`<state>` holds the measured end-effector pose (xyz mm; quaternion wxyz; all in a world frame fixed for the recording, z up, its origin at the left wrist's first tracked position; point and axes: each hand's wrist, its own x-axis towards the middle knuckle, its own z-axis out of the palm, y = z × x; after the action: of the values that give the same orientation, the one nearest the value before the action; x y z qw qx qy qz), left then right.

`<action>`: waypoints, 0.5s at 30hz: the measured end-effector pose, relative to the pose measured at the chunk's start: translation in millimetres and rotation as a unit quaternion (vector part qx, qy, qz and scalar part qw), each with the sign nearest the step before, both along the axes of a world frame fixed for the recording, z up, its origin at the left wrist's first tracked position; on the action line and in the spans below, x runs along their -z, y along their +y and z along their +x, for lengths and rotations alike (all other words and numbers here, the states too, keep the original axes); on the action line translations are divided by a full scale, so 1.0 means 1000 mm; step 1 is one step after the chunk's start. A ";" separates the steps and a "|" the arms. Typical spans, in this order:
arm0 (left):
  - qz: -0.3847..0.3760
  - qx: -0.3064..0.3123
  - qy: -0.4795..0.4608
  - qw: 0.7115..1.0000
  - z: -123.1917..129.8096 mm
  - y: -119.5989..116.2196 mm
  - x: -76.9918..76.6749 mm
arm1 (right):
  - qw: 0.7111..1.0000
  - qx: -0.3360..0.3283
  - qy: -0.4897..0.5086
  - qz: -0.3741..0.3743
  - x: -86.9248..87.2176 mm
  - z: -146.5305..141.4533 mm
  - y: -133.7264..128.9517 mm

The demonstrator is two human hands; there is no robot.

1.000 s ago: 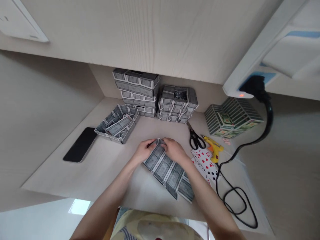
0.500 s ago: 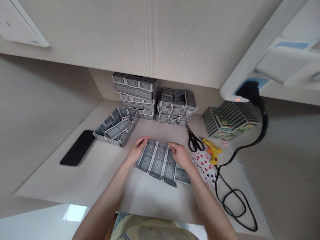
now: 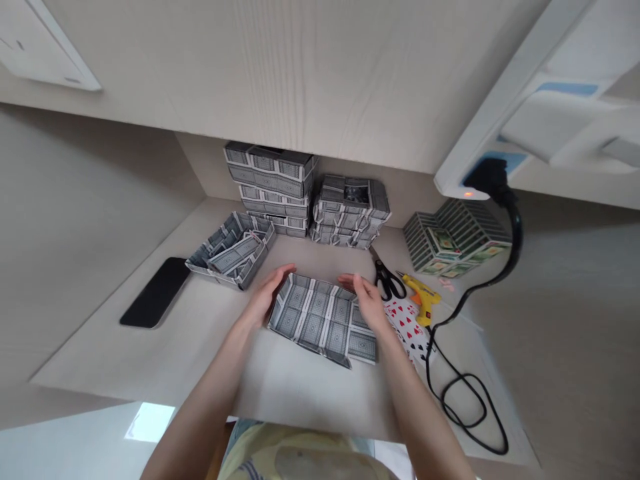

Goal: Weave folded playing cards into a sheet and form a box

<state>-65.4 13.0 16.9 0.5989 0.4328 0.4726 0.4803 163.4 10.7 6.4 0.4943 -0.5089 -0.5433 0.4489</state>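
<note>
A panel of joined grey patterned cards [image 3: 315, 317] with raised edges lies on the table in front of me. At its left edge is my left hand [image 3: 267, 291], fingers stretched out beside the card wall. My right hand [image 3: 364, 297] is at the upper right side of the panel, its fingers extended and not wrapped round anything. A flap of grey cards [image 3: 361, 345] extends from the panel's right side, partly under my right wrist.
An open card box [image 3: 240, 270] with card pieces and a black phone [image 3: 156, 293] are at left. Stacked card boxes [image 3: 273, 173] stand behind. At right are scissors [image 3: 389, 280], a yellow glue gun [image 3: 424, 297], playing cards [image 3: 407, 327], packed decks [image 3: 455, 240] and a cable [image 3: 465, 380].
Both hands have let go of the panel and spread apart. The panel has come down flatter on the table, showing its inner side and raised edges. The view has shifted slightly.
</note>
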 end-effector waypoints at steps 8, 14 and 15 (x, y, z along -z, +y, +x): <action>0.015 0.045 0.146 0.988 0.009 0.006 0.012 | 0.994 0.045 -0.098 -0.019 0.016 -0.017 0.009; 0.047 0.004 0.198 0.979 0.012 0.005 0.013 | 0.998 0.043 -0.036 -0.005 0.013 -0.009 0.020; 0.049 -0.013 0.217 0.975 0.012 0.004 0.011 | 0.998 0.067 -0.014 0.005 0.011 -0.006 0.020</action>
<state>-53.4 16.7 5.6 0.4544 0.5492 0.5727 0.4049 157.2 30.8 -4.8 0.5183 -0.5478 -0.5168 0.4052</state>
